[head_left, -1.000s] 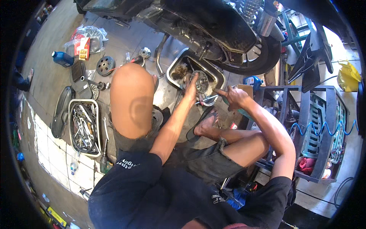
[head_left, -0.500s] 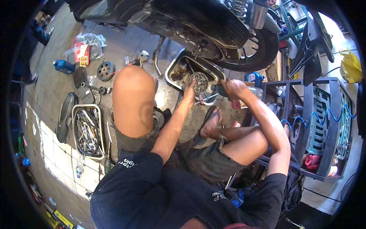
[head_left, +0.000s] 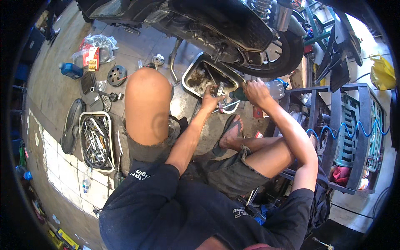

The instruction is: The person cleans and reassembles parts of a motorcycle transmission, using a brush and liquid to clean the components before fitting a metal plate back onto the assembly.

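My left hand (head_left: 210, 101) grips a round metal machine part (head_left: 221, 88), now seen nearly edge-on, over the near right side of a metal pan (head_left: 188, 88). Dark, dirty residue lies in the pan. To the right, my right hand (head_left: 257, 93) is closed round a plastic bottle (head_left: 236, 95), tipped sideways with its dark green end toward the metal part. A clear section (head_left: 276, 88) shows behind that hand and seems to belong to the same bottle. Whether liquid flows from it I cannot tell.
A motorcycle (head_left: 225, 25) with its rear wheel (head_left: 287, 54) stands beyond the pan. At left are a tray of tools (head_left: 110, 141), a slotted metal disc (head_left: 117, 76) and a blue bottle (head_left: 71, 71). A dark metal rack (head_left: 329, 125) borders the right.
The round metal part has turned from face-on to nearly edge-on in my left hand. My right hand and the bottle have shifted slightly up, and the bottle's clear section shows more.
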Available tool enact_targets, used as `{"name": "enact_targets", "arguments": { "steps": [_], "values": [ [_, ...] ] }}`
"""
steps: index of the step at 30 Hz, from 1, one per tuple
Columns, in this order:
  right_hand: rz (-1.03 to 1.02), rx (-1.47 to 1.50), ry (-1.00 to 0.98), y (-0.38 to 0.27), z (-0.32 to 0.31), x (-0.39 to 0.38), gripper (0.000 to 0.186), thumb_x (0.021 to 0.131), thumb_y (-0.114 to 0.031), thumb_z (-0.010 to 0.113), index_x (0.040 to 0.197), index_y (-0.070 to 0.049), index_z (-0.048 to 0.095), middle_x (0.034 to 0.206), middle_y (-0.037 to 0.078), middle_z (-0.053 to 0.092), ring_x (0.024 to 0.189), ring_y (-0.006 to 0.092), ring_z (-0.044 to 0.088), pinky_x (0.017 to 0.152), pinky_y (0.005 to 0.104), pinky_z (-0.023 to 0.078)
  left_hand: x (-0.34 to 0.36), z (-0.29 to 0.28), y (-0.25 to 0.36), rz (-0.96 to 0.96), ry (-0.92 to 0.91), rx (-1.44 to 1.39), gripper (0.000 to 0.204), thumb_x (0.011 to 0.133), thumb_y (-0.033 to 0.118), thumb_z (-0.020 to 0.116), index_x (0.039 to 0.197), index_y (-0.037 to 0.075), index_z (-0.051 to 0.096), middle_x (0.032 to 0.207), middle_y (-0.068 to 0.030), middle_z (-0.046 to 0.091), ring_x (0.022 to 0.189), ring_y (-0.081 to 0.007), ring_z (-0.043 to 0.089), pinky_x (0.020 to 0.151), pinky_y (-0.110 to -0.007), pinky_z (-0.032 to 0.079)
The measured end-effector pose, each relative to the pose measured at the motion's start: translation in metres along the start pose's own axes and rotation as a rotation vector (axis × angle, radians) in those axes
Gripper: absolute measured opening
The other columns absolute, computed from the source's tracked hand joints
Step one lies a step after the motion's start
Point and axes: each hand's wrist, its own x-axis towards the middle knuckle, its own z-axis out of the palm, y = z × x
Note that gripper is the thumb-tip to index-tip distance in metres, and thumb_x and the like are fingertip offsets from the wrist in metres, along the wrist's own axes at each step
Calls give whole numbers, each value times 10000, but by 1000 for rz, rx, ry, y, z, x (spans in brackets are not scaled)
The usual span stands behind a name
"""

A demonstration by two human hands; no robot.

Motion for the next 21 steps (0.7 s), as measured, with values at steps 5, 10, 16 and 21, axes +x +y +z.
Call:
{"name": "enact_targets", "arguments": {
  "steps": [5,10,16,21],
  "values": [
    [2,-69,98,-1,1,-4,336,969,-215,511,1249,-102,658,1081,78,684,1117,241,615,1058,490,402,-12,-1,5,284,27,526,694,632,119,921,1205,85,530,1147,-141,556,1095,-329,579,939,-426,492],
    [5,-92,120,-8,-13,-6,306,968,-208,518,1196,-98,691,1104,89,690,1126,251,621,1061,488,404,-7,-13,-7,465,30,706,664,622,136,913,1159,81,526,1193,-173,542,1177,-407,530,1031,-485,426],
    [10,-114,138,-8,-23,-4,266,954,-191,538,1110,-83,724,1096,95,710,1090,267,654,1075,493,408,-7,-24,-17,614,20,792,554,691,75,838,1142,84,517,1210,-165,559,1239,-417,495,1067,-546,357],
    [74,-117,107,-10,-25,-2,282,961,-192,516,1101,-92,739,1111,108,712,1111,265,654,1091,473,390,-14,-27,-11,443,-172,1034,657,844,43,600,1475,63,419,1549,-239,392,1397,-433,410,1121,-464,407]
  ]
}}
